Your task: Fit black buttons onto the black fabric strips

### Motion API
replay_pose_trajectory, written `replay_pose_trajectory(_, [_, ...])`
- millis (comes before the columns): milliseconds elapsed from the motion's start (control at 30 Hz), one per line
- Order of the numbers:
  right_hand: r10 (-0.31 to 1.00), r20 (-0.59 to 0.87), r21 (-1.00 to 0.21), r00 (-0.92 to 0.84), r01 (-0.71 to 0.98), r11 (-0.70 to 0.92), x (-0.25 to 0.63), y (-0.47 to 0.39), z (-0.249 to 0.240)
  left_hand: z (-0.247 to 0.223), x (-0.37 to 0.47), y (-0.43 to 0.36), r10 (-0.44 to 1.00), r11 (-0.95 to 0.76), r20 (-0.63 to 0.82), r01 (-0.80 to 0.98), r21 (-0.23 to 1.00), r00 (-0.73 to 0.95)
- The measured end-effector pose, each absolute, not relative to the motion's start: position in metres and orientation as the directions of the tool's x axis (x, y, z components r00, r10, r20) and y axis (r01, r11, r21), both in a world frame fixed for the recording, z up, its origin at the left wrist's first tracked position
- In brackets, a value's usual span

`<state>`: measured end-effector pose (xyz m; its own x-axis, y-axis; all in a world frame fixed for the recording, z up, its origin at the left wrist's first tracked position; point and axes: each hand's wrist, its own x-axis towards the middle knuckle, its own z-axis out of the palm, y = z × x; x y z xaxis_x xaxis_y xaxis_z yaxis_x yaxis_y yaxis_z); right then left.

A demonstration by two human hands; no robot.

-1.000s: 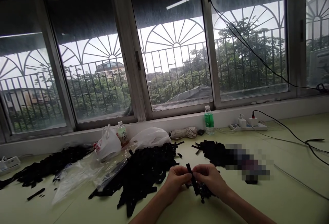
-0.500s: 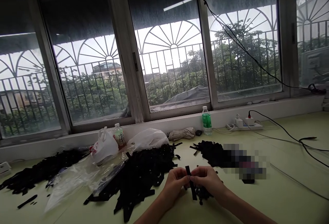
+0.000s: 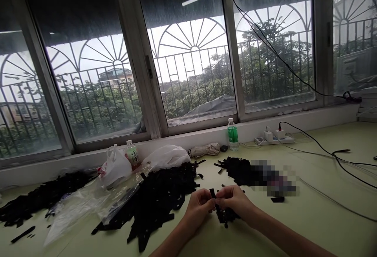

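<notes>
A short black strip, apparently fabric, is pinched between the fingertips of both hands, tilted slightly with its upper end showing above them. My left hand closes on it from the left, thumb against fingers. From the other side my right hand grips it the same way, the two thumbs almost meeting. Below the hands lies a small heap of dark little round pieces, partly hidden by the right hand. To the left spreads a large pile of black strips; a smaller black pile sits beyond the hands.
A third black pile lies far left beside clear plastic sheeting. White bags, a drink bottle and a green-labelled bottle line the windowsill. A power strip and cables occupy the right side.
The view has shifted slightly, so everything sits a little further left and higher. Both hands still pinch the black strip, and less of its lower end shows.
</notes>
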<state>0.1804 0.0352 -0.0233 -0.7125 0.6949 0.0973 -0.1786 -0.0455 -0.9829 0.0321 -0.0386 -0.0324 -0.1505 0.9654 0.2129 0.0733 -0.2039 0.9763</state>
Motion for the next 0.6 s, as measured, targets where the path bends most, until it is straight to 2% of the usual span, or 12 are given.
replay_pose_trajectory(200, [0.716,0.111,-0.985,-0.689,-0.174,-0.016,0.176,0.034,-0.024,-0.032,0.033,-0.038,0.961,-0.209,0.218,0.066,0.976,-0.173])
replay_pose_trajectory(267, [0.699,0.153,-0.984,-0.699,-0.173,0.042,0.174,0.036,-0.022,-0.031,0.032,-0.035,0.956,-0.214,0.219,0.047,0.976,-0.194])
replay_pose_trajectory(333, [0.65,0.217,-0.976,-0.729,-0.142,0.166,0.176,0.042,-0.016,-0.029,0.028,-0.032,0.942,-0.239,0.241,0.037,0.97,-0.236])
replay_pose_trajectory(400, [0.622,0.295,-0.918,-0.725,-0.035,0.394,0.183,0.055,-0.01,-0.026,0.022,-0.03,0.907,-0.268,0.268,0.045,0.962,-0.326])
replay_pose_trajectory(467, [0.617,0.375,-0.778,-0.692,0.128,0.616,0.199,0.076,-0.003,-0.024,0.013,-0.029,0.834,-0.281,0.275,0.06,0.958,-0.479])
replay_pose_trajectory(533, [0.67,0.341,-0.667,-0.66,0.332,0.667,0.222,0.102,0.002,-0.024,0.001,-0.029,0.737,-0.29,0.264,0.063,0.955,-0.623])
replay_pose_trajectory(600, [0.724,0.261,-0.588,-0.639,0.49,0.644,0.248,0.126,0.005,-0.025,-0.011,-0.03,0.636,-0.29,0.235,0.054,0.955,-0.735])
